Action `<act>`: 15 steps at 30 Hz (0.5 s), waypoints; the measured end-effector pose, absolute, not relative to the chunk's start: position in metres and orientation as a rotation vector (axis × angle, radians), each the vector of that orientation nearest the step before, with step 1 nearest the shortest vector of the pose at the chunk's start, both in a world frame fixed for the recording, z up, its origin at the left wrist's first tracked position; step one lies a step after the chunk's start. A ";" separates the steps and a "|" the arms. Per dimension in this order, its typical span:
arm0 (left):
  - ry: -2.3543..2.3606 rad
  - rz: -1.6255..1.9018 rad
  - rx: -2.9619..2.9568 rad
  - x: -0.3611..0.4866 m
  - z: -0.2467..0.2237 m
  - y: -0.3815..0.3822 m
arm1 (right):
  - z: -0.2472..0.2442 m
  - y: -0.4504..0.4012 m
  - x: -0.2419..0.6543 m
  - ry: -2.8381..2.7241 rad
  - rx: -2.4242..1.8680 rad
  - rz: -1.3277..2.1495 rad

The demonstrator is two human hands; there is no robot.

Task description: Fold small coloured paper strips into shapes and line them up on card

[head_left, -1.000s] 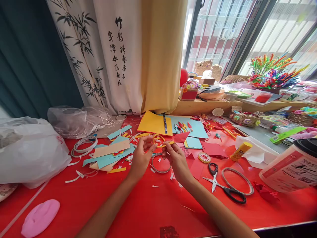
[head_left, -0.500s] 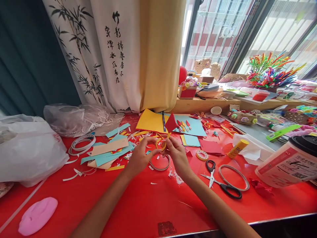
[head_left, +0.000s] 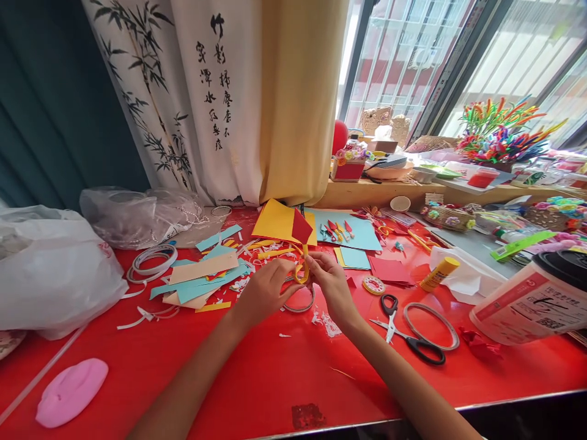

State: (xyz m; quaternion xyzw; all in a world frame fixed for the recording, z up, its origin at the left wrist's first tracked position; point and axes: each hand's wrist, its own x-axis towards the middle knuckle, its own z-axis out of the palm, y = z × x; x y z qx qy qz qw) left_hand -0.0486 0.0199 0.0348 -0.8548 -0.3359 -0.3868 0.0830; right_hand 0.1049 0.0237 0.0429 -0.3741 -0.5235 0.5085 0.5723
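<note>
Hovering over the red table (head_left: 247, 379), the left hand (head_left: 263, 286) and the right hand (head_left: 334, 286) are now nearer together. The red paper diamond (head_left: 301, 228) (a second ago pointing more to the right) stands upright above them. Between them, both pinch its curled yellow strip (head_left: 305, 270), so the shaping probably advances.

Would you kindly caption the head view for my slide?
Left hand and right hand hold a curled yellow strip above a red table.
</note>
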 end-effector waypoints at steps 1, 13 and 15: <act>-0.994 -1.157 -2.558 -0.049 0.034 0.020 | 0.043 0.024 0.105 -1.232 -0.886 1.186; -1.069 -1.380 -2.768 -0.043 0.035 0.013 | 0.045 0.022 0.107 -1.368 -0.972 1.087; -1.108 -1.405 -2.792 -0.043 0.036 0.013 | 0.043 0.023 0.108 -1.395 -0.986 1.055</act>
